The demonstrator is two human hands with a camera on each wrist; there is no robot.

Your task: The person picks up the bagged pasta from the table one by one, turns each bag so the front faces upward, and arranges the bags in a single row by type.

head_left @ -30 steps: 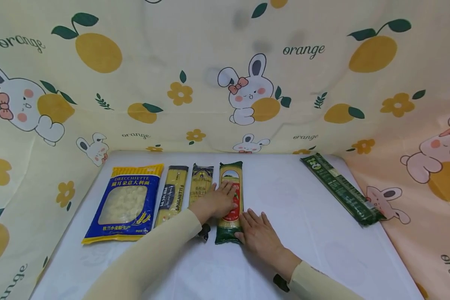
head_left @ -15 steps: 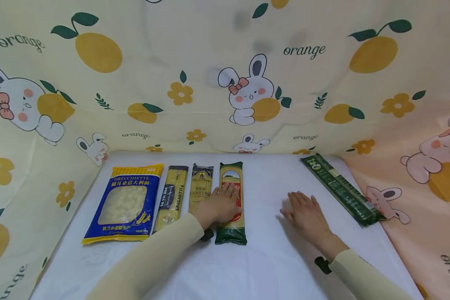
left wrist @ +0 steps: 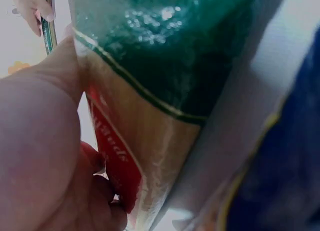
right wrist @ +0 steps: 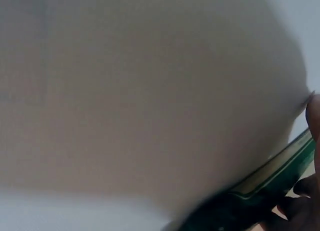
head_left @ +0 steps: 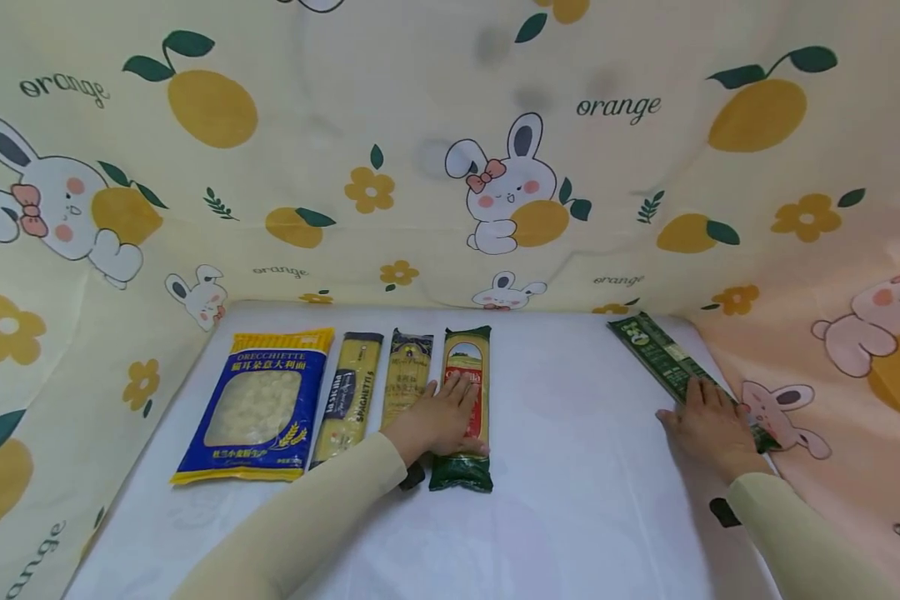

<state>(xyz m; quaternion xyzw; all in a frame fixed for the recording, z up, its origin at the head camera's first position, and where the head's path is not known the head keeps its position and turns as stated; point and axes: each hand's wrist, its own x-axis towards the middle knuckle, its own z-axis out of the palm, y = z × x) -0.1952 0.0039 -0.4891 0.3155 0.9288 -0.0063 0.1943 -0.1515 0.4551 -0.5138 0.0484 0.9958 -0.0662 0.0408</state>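
My left hand (head_left: 435, 421) rests on a green-ended pack of spaghetti with a red label (head_left: 461, 477), its fingers laid over the label. In the left wrist view this spaghetti pack (left wrist: 165, 56) fills the middle, with the hand (left wrist: 45, 126) along its left side. At the right, my right hand (head_left: 708, 429) lies across a long dark green pack (head_left: 656, 350), fingers over it and thumb out on the near side. Part of the dark green pack (right wrist: 250, 201) and the fingers (right wrist: 295, 208) show at the lower right of the right wrist view.
Left of the spaghetti stand a narrow gold pack (head_left: 405, 375), a SPAGHETTI 5 pack (head_left: 352, 392) and a wide blue and yellow orecchiette bag (head_left: 251, 408). They lie side by side on a white table (head_left: 562, 517). A printed curtain (head_left: 420, 83) encloses the back and sides.
My right hand has left the lower end of the red-labelled spaghetti pack and moved right onto the dark green pack. The left hand has stayed on the spaghetti. The head view has shifted slightly.
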